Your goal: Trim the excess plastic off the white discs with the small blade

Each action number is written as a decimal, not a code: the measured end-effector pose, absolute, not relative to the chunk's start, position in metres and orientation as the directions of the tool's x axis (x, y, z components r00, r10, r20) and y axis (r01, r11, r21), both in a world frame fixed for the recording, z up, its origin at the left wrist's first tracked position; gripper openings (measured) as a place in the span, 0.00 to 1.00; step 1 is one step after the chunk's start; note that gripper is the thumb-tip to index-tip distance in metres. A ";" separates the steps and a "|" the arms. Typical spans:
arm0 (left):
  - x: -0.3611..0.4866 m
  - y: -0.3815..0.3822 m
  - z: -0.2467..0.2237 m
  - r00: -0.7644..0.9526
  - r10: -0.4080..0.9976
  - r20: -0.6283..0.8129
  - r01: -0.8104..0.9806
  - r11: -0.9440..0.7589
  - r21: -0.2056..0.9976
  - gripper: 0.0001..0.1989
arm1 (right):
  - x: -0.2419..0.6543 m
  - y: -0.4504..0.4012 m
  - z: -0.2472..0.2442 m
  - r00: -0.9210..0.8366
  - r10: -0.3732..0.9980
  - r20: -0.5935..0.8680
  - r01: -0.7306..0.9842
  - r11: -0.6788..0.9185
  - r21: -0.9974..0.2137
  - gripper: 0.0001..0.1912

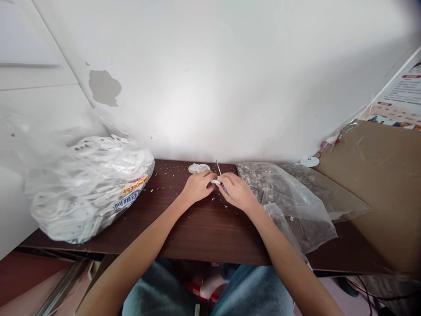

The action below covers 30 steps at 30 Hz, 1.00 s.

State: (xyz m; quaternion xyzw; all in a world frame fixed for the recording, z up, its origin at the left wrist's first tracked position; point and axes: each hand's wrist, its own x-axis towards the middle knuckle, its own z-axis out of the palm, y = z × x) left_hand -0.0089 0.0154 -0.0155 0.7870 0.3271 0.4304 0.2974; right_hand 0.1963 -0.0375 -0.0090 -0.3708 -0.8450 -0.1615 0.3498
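Observation:
Over the middle of the dark brown table, my left hand point(198, 186) pinches a small white piece point(215, 181) from the left. My right hand point(237, 189) meets it from the right, its fingers closed round a thin pointed tool point(218, 167) whose shaft sticks up and away from me. Part of a blue handle shows under the right fingers. The fingertips hide much of the white piece. Just beyond my left hand, round white discs point(203, 168) lie on the table.
A big clear plastic bag point(88, 188) full of white parts stands at the left. Plastic bags point(296, 193) with greyish bits lie at the right. Small scraps dot the table point(213, 232). A white wall rises behind; cardboard point(384, 188) stands at the right edge.

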 end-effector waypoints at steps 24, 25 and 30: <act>-0.001 0.026 -0.015 0.352 0.934 0.054 -0.169 0.007 0.986 0.21 | 0.196 -0.027 -0.016 0.094 0.836 0.540 0.084 0.534 -0.842 0.27; 0.000 0.025 -0.014 0.380 0.925 0.009 -0.215 0.079 0.973 0.21 | 0.193 -0.025 -0.015 0.149 0.863 0.484 -0.041 0.494 -0.868 0.23; 0.010 0.015 -0.014 0.518 0.851 -0.085 -0.359 0.307 0.881 0.18 | 0.191 -0.019 -0.009 0.318 0.939 0.128 -0.575 0.299 -0.762 0.11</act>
